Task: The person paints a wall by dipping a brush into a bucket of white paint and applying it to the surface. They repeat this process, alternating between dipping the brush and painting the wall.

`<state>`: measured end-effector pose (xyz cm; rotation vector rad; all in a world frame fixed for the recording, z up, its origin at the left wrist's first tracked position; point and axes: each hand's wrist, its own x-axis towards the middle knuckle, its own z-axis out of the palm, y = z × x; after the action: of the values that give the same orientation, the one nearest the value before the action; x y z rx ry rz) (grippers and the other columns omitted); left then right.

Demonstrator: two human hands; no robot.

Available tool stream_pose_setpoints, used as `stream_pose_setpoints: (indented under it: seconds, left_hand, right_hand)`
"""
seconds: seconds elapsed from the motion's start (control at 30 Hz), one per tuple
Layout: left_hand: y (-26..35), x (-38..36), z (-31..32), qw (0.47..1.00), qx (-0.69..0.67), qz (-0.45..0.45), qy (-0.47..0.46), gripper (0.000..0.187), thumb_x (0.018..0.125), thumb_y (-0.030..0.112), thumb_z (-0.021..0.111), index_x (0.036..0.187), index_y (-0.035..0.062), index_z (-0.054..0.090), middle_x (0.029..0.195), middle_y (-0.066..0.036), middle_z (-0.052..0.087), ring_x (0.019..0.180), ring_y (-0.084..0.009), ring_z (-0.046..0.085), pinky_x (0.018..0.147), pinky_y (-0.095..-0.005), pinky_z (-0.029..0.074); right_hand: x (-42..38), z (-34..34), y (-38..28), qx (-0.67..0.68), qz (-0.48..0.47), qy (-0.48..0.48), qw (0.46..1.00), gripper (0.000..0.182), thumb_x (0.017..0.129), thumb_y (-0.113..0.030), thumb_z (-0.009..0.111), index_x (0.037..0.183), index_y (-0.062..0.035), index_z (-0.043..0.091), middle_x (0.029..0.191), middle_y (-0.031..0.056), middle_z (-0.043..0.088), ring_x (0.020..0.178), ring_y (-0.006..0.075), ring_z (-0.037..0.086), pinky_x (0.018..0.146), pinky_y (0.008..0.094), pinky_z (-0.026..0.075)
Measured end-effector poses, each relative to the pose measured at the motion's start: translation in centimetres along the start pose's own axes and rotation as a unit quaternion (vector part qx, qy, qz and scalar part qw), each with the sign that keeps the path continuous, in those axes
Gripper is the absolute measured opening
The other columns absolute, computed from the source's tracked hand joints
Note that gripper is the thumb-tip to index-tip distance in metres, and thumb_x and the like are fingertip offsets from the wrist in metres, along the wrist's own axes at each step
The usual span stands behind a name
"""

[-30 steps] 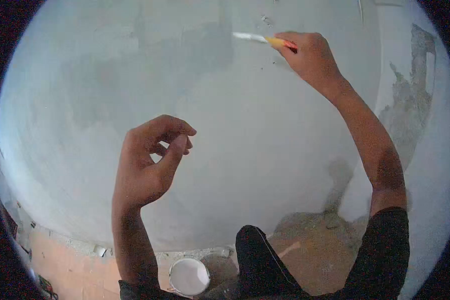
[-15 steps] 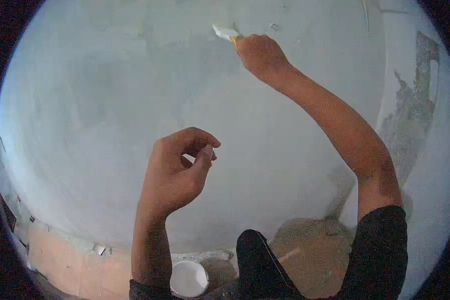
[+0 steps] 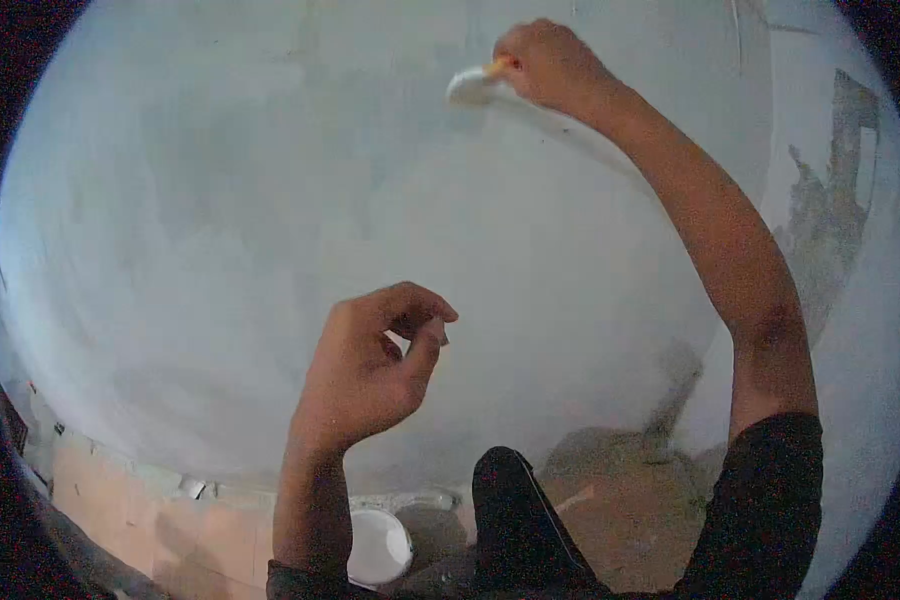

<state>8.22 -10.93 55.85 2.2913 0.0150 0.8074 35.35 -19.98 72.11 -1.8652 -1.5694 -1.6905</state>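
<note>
A paintbrush with white-coated bristles and a yellow-orange handle is in my right hand, whose fingers are wrapped round the handle. The brush head points left and slightly down against the pale wall, its bristles blurred. Lower down, my left hand hovers in front of the wall. Its fingers are curled, with the thumb close to the index finger. A small pale spot shows at the thumb tip; I cannot make out whether it is a nail or a held piece.
A white bucket stands on the floor at the wall's foot, beside my left forearm. My knee in dark trousers is near the wall. Tan floor tiles lie at left. Rough grey patches mark the wall at right.
My right hand has moved up and right, and the brush head now tilts downward instead of up-left. My left hand has shifted slightly right and down, still curled.
</note>
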Motion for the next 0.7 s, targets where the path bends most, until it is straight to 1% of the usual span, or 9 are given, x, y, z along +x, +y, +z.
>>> stream_pose_setpoints:
  seconds: [0.07,0.13,0.2,0.37,0.47,0.53,0.6,0.63,0.7]
  left_hand:
    - [-0.5,-0.7,0.4,0.999,-0.026,-0.028,-0.013,0.011,0.084,0.011,0.055,0.085,0.0026,0.061,0.07,-0.004,0.062,0.066,-0.0116,0.061,0.059,-0.0262,0.046]
    - [-1.3,-1.7,1.1,0.997,-0.072,-0.032,-0.012,0.012,0.079,0.005,0.055,0.087,0.0005,0.062,0.073,-0.01,0.064,0.069,-0.0126,0.06,0.058,-0.0273,0.047]
    - [-3.2,-2.3,2.0,0.993,-0.101,-0.039,-0.046,0.013,0.083,0.009,0.055,0.092,0.0009,0.061,0.078,-0.01,0.064,0.073,-0.0134,0.059,0.063,-0.0277,0.047]
    - [-7.5,-4.8,7.0,0.908,-0.389,-0.143,-0.06,0.039,0.094,0.031,0.041,0.11,-0.0018,0.053,0.098,-0.013,0.061,0.093,-0.0207,0.059,0.078,-0.0321,0.046]
    - [-10.7,-8.0,9.7,0.866,-0.448,-0.218,-0.04,0.051,0.094,0.04,0.037,0.118,-0.0033,0.048,0.107,-0.017,0.058,0.099,-0.0267,0.058,0.08,-0.0363,0.048]
    - [-14.8,-10.7,11.0,0.869,-0.375,-0.308,-0.094,0.053,0.093,0.043,0.039,0.119,-0.0028,0.048,0.107,-0.017,0.058,0.098,-0.0264,0.058,0.08,-0.0363,0.048]
    - [-18.9,-13.8,12.6,0.846,-0.375,-0.368,-0.095,0.052,0.092,0.043,0.041,0.119,-0.0007,0.048,0.106,-0.016,0.059,0.098,-0.0262,0.058,0.08,-0.0359,0.048]
    - [-20.0,-15.1,13.3,0.842,-0.353,-0.399,-0.085,0.05,0.092,0.042,0.041,0.119,0.0005,0.048,0.107,-0.015,0.059,0.098,-0.0259,0.058,0.081,-0.0354,0.048]
    - [-20.4,-17.2,14.2,0.83,-0.327,-0.446,-0.076,0.047,0.093,0.04,0.041,0.12,0.0028,0.049,0.107,-0.015,0.059,0.098,-0.0251,0.058,0.082,-0.035,0.047]
  right_hand:
    - [0.8,-1.1,-0.4,-0.036,0.016,0.031,0.999,0.015,0.077,-0.015,0.056,0.077,-0.0015,0.063,0.067,0.0167,0.06,0.061,0.0325,0.059,0.06,0.0425,0.047]
    - [0.4,-3.4,-3.3,0.018,0.08,-0.029,0.996,0.04,0.081,-0.035,0.061,0.068,0.0024,0.057,0.066,0.0186,0.056,0.064,0.0328,0.055,0.06,0.0437,0.045]
    - [-1.5,-2.4,-6.4,-0.032,0.083,-0.09,0.992,0.026,0.085,-0.02,0.056,0.074,0.0035,0.059,0.069,0.0151,0.057,0.064,0.0252,0.054,0.06,0.0399,0.044]
    - [-13.3,1.0,-17.8,0.342,0.228,-0.011,0.911,0.014,0.081,-0.019,0.058,0.085,-0.0051,0.061,0.07,0.014,0.062,0.062,0.0339,0.061,0.061,0.0408,0.05]
    - [-22.0,3.6,-25.7,0.533,0.375,-0.018,0.758,0.021,0.084,-0.018,0.062,0.093,0.0003,0.062,0.077,0.0094,0.064,0.062,0.0142,0.058,0.06,0.0283,0.047]
    - [-28.3,6.4,-30.3,0.559,0.449,-0.025,0.696,0.024,0.087,-0.022,0.059,0.093,0.0008,0.061,0.073,0.005,0.061,0.062,0.0096,0.054,0.056,0.0266,0.045]
    - [-33.2,7.2,-33.4,0.657,0.598,-0.149,0.434,0.024,0.09,-0.026,0.055,0.095,-0.0022,0.058,0.069,0.0023,0.056,0.058,0.009,0.051,0.051,0.0249,0.041]
    - [-35.5,7.1,-34.9,0.654,0.608,-0.157,0.422,0.024,0.09,-0.026,0.055,0.095,-0.0022,0.058,0.069,0.0023,0.056,0.058,0.009,0.051,0.051,0.0249,0.041]
    - [-38.9,6.3,-36.6,0.679,0.701,-0.121,0.182,0.025,0.092,-0.031,0.051,0.097,-0.006,0.053,0.067,0.0014,0.052,0.054,0.009,0.046,0.048,0.0243,0.036]
